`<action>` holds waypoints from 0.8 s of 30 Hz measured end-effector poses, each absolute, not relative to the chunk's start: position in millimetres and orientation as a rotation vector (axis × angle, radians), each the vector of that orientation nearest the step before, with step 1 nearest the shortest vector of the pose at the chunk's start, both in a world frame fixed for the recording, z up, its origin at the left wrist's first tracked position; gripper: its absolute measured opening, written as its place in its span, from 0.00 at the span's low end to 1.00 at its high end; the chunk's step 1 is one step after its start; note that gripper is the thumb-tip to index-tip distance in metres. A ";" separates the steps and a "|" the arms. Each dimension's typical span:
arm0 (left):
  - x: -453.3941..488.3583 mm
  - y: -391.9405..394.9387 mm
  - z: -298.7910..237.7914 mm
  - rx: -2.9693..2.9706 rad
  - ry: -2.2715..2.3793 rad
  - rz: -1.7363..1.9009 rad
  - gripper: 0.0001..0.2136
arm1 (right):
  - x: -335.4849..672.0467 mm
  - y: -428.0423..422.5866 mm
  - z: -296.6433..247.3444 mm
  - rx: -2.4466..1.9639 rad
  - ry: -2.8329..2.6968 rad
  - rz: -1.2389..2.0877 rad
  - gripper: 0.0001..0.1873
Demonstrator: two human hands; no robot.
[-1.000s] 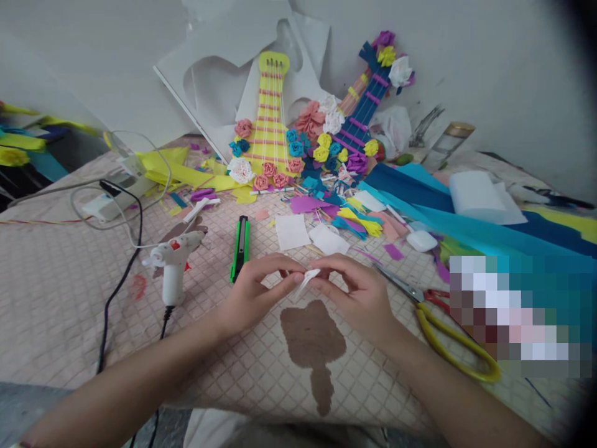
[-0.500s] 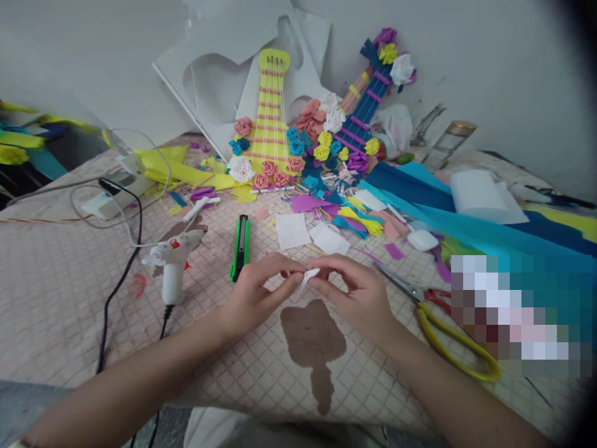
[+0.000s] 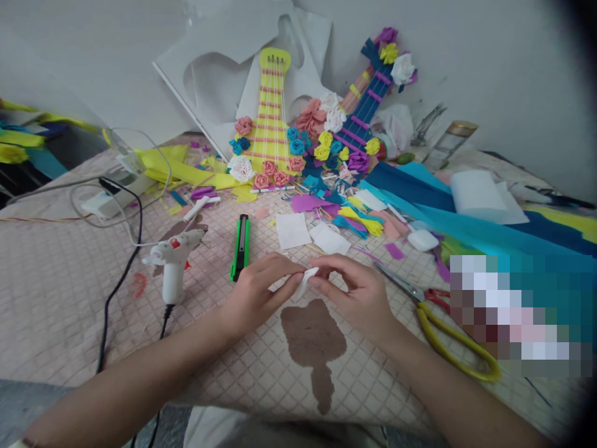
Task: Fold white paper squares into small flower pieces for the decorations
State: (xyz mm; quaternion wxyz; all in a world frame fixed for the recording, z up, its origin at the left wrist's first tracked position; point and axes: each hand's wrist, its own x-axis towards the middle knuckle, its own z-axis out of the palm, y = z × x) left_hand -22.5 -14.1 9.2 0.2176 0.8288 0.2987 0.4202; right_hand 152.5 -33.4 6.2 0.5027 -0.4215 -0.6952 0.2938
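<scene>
- Paper piece [image 3: 308, 279], white: pinched between both hands, above the tablecloth [image 3: 254, 379].
- Left hand [image 3: 260, 287], right hand [image 3: 358, 291]: thumbs and fingertips closed on it.
- Change: grip barely shifts over the last second, suggesting fine, slow shaping.
- Obscured: fingertips cover its edges; pixelated block [image 3: 517, 311] masks part of the right side.

The slip of paper [image 3: 308, 278] between the fingers [image 3: 286, 290] is plain white, while the table [image 3: 224, 379] wears a pale pinkish-beige cover with a diamond lattice of brown lines and one solid brown patch [image 3: 313, 333]. The white glue gun [image 3: 173, 280] has an orange-red accent, the cutter [image 3: 241, 247] is green and black, and the scissors [image 3: 421, 311] pair silver blades with yellow handles. The yellow guitar [image 3: 271, 112] shows pink stripes and white strings, the blue guitar [image 3: 366, 115] purple bands.
</scene>
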 end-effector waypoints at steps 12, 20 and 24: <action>-22.0 -16.8 15.1 2.161 0.848 1.035 0.06 | 150.7 -33.1 5.9 -1.030 -1.626 0.793 0.09; -19.0 -15.5 9.6 1.940 0.975 0.895 0.08 | 149.5 -33.1 1.5 -1.062 -1.497 0.943 0.11; -19.8 -11.9 8.2 1.841 1.038 0.841 0.11 | 151.3 -23.7 8.5 -1.078 -1.367 0.949 0.12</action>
